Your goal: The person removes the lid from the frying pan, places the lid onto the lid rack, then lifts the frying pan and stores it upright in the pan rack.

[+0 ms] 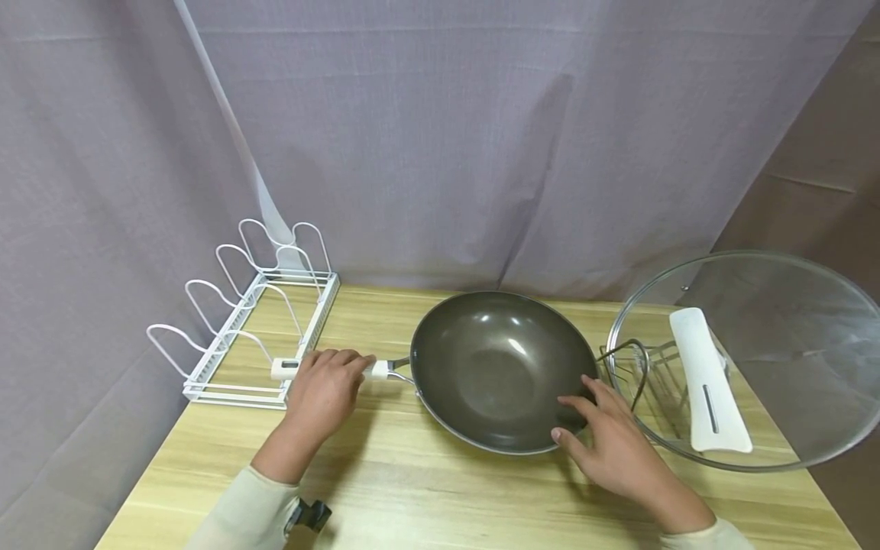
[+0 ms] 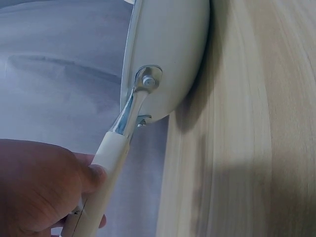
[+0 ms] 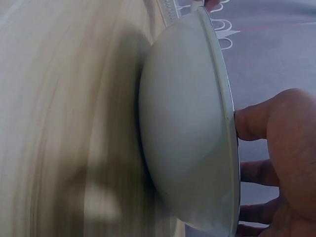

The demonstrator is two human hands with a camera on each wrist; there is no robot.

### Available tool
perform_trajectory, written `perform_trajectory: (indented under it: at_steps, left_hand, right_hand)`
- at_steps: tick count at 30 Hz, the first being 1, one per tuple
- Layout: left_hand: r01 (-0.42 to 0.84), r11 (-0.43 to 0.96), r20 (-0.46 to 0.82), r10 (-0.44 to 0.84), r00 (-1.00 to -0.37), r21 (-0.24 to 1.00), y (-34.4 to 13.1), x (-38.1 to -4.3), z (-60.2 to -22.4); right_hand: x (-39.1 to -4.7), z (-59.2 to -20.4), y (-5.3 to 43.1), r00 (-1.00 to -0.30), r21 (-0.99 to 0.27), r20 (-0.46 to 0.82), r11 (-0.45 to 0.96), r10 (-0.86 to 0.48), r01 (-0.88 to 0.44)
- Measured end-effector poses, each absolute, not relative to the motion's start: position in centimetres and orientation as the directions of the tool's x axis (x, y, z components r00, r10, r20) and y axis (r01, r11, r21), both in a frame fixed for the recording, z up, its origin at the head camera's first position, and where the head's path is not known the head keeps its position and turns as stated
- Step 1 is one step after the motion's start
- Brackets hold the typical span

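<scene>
A wok [image 1: 495, 374] with a dark inside and a pale outer wall sits on the wooden table, its opening upward. Its white handle [image 1: 380, 370] points left, and my left hand [image 1: 325, 391] grips it. In the left wrist view, the thumb of the left hand [image 2: 44, 185] lies along the handle [image 2: 109, 150], with fingertips showing on the other side. My right hand [image 1: 612, 443] is at the wok's right rim, fingers spread and reaching over the inside. From the right wrist, the fingers of the right hand [image 3: 296, 163] meet the rim of the wok [image 3: 185, 118].
At the left stands a white wire rack [image 1: 312, 328] with upright loops; the wok's handle end overlaps its front corner. A large glass lid [image 1: 791, 344] with a white handle [image 1: 711, 382] is at the right, over a dark wire stand [image 1: 642, 359]. Grey-purple cloth [image 1: 440, 153] hangs behind the table.
</scene>
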State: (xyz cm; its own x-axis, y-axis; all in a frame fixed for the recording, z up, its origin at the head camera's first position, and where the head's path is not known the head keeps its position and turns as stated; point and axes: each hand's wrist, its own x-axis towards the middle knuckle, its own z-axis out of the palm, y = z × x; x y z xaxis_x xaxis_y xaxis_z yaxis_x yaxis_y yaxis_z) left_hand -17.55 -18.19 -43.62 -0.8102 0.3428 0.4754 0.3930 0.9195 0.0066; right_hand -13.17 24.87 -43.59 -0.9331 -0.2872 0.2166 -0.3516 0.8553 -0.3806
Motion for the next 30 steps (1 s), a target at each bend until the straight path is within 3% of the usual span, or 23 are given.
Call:
perform_trajectory:
  at_steps: [30]
  left_hand:
    - [0.386, 0.922, 0.490, 0.332, -0.806, 0.011, -18.6, -17.3, -43.7]
  right_hand:
    - [-14.6, -43.6, 24.6, -0.938, -0.396, 0.188, 0.852, -0.290, -0.343]
